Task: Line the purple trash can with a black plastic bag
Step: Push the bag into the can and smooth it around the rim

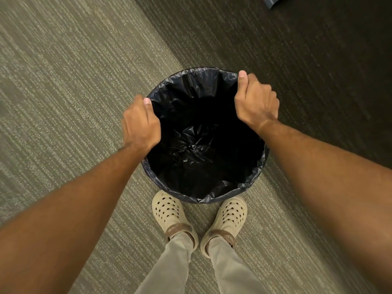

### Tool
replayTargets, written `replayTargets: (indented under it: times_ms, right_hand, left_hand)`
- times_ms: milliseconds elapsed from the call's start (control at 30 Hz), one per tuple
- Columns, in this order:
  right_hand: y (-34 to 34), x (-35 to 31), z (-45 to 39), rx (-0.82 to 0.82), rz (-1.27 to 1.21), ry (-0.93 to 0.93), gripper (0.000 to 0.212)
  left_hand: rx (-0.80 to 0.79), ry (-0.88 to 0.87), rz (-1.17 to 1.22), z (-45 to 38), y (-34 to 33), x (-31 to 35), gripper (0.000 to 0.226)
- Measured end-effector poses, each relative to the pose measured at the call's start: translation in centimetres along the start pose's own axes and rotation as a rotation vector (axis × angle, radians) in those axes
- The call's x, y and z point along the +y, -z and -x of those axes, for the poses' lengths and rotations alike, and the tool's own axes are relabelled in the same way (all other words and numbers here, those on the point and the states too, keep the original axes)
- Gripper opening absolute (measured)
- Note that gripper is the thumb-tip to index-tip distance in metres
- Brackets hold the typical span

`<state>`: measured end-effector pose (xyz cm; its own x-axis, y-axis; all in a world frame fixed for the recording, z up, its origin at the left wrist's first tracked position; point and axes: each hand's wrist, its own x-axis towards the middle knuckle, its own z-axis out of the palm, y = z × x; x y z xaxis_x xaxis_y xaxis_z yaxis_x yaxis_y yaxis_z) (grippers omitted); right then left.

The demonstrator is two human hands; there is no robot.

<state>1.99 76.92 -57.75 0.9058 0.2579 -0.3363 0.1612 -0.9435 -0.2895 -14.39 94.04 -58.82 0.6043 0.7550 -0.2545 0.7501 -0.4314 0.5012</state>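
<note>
A black plastic bag (203,149) lines the inside of a round trash can standing on the carpet in front of my feet. Its edge is folded out over the rim all the way round, so the can's purple wall is hidden. My left hand (141,124) grips the bag's folded edge at the rim's left side, thumb on top. My right hand (256,98) grips the edge at the far right of the rim, thumb pointing up. The bag's bottom lies crumpled deep in the can.
Grey-green striped carpet (74,92) covers the floor to the left, a darker strip (297,60) runs to the right. My feet in cream clogs (167,211) stand just behind the can. A dark object's corner (271,1) shows at the top right.
</note>
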Motion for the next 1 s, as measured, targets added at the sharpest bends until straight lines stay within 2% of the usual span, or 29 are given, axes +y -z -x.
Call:
replayTargets:
  times_ms: [100,267,467,500,600,767,1000]
  right_hand:
    - [0.4,1.1,1.3,0.016,-0.058,-0.026,0.05]
    - [1.0,4.4,6.9,0.06,-0.209,-0.219,0.052]
    - [0.2,5.9,14.8,-0.069,-0.551,-0.531,0.056]
    - [0.0,5.7,15.8,-0.1,-0.601,-0.579,0.056]
    - [-1.0,5.2,17.7,-0.152,-0.774,-0.688,0.059]
    - [-0.9,6.2,16.4,-0.084,-0.91,-0.718,0.055]
    - [2.4,9.5,10.0,0.064,-0.964,-0.71,0.053]
  left_hand:
    - [-0.053,0.053,0.032,0.5,1.0,0.0,0.037]
    - [-0.076,0.107,0.016,3.6,2.9,0.1,0.043]
    - [-0.162,0.287,0.027,8.2,3.7,-0.6,0.058]
    - [-0.185,0.297,0.034,8.7,3.7,-0.9,0.056]
    - [-0.272,0.307,0.034,9.3,3.8,-1.3,0.031]
    - [-0.27,0.278,0.06,8.5,4.4,0.8,0.031]
    - [-0.252,0.152,0.101,4.5,3.0,8.6,0.036]
